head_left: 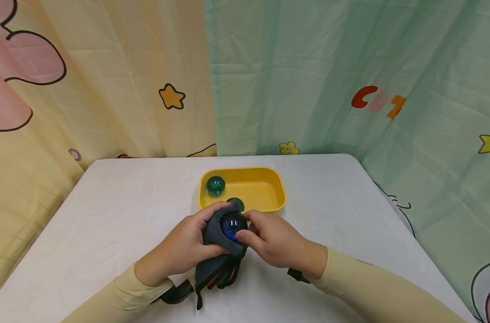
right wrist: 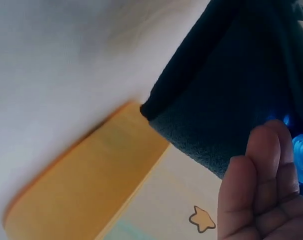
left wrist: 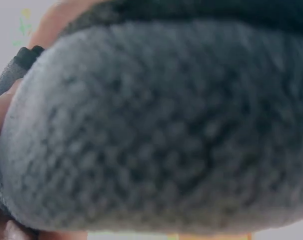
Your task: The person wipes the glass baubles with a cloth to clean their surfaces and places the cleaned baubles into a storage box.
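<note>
My left hand (head_left: 184,242) grips a dark grey fuzzy glove (head_left: 214,231) around its cuff, above the table in front of the yellow tray. Black finger parts with red trim hang below. At the cuff's opening is a clear blue ball (head_left: 232,225), partly inside the cloth. The thumb and fingers of my right hand (head_left: 277,237) pinch that ball from the right. In the left wrist view the grey cloth (left wrist: 156,125) fills most of the picture. The right wrist view shows the fingers (right wrist: 264,185) beside the blue ball (right wrist: 302,155).
Beyond the hands a yellow tray (head_left: 249,169) stands on the white-covered table (head_left: 338,215). A green ball (head_left: 215,185) lies at its left, and another green ball (head_left: 238,204) shows partly behind the glove. Printed curtains (head_left: 269,80) hang behind and beside the table.
</note>
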`<state>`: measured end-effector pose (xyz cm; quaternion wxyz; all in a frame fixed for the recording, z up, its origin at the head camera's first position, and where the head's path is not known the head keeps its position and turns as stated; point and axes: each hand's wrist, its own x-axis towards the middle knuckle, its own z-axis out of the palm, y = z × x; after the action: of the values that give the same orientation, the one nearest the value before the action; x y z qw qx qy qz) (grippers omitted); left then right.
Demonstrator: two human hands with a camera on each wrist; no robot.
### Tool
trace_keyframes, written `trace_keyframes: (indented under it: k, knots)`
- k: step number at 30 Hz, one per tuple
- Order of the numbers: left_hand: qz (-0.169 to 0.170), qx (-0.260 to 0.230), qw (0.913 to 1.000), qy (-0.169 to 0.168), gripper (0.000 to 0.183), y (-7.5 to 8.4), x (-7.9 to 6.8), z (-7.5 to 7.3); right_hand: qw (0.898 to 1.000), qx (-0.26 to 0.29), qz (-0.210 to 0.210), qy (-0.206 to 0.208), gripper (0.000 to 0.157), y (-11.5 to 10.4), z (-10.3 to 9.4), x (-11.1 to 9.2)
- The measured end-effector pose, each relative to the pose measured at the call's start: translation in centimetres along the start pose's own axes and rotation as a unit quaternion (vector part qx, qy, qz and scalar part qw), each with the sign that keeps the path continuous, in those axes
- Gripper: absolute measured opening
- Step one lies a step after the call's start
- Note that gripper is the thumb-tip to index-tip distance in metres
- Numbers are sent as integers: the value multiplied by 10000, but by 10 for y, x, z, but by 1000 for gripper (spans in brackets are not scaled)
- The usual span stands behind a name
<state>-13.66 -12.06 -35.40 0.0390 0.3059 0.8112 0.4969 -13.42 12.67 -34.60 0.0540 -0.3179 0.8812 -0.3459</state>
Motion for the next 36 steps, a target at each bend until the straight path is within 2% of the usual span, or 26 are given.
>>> trace_keyframes:
  k: [2,6,8,10,13,16,18,19,22,24,26,28,32,36]
  knots:
    - [0,76,10000,36,79,0,0,0,9998,207,82,-21,44,-1,0,0]
    - [-101,-16,9999,115,83,-1,1,-2,9997,101,-203,-61,63,-1,-2,-1]
    - [-172,-124,9997,137,85,-2,2,-2,9984,-273,-484,-79,71,-1,-3,-1]
    - [-202,-233,9994,127,85,-2,2,-3,9935,-878,-722,-46,73,-1,-5,-1]
    - [-177,-278,9994,69,85,-3,1,-3,9776,-1837,-1022,140,67,1,-6,0]
    - [-193,-286,9994,20,85,-3,1,-2,9665,-2276,-1156,273,64,1,-7,0]
    - [-191,-250,9995,15,85,-2,0,-2,9680,-2204,-1167,283,64,1,-8,-1]
    - [-196,-248,9995,7,85,-2,0,-2,9720,-2052,-1116,250,64,1,-8,-1]
    - [-163,-195,9997,-8,83,0,0,-2,9899,-1240,-688,9,61,1,-7,-1]
    - [-141,-184,9997,-25,82,0,0,-2,9978,-580,-281,-147,57,1,-6,0]
    - [-99,-134,9999,-32,81,0,0,-2,9997,-55,38,-241,52,1,-4,0]
    - [-72,-71,9999,-13,80,0,0,-2,9994,191,142,-247,50,1,-3,1]
    - [-83,-68,9999,71,83,-1,0,-3,9997,104,-104,-200,58,-1,-3,1]
    - [-154,-236,9996,90,86,0,0,-4,9960,-652,-584,-154,69,-2,-6,0]
